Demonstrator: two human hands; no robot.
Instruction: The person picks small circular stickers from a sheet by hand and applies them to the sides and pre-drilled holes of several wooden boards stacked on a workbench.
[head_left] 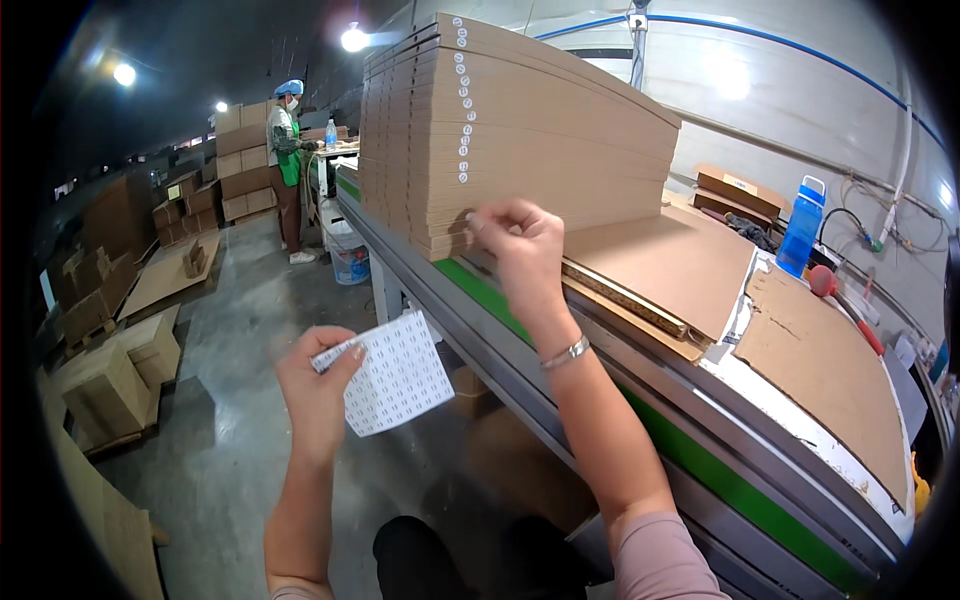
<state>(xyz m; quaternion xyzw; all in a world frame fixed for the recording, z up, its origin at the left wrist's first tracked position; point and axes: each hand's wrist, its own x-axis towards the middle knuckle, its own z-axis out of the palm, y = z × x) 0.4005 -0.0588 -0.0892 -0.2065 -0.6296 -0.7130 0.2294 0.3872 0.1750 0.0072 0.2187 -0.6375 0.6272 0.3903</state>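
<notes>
My left hand (318,375) pinches a white sheet of small printed stickers (398,378) between thumb and fingers, low over the floor side of the bench. My right hand (520,240) is raised at the near corner of a tall stack of flat brown cardboard (545,130). Its thumb and forefinger are closed together; a pale spot shows at the fingertip, too small to name. Above that hand, a column of small round white stickers (462,130) runs down the stack's edge.
The stack stands on a long bench with a green-striped metal edge (740,510). To its right are a flat cardboard sheet (820,370), a blue bottle (801,228) and a red-headed mallet (824,281). A co-worker (287,170) stands farther back; cartons (120,375) sit at left.
</notes>
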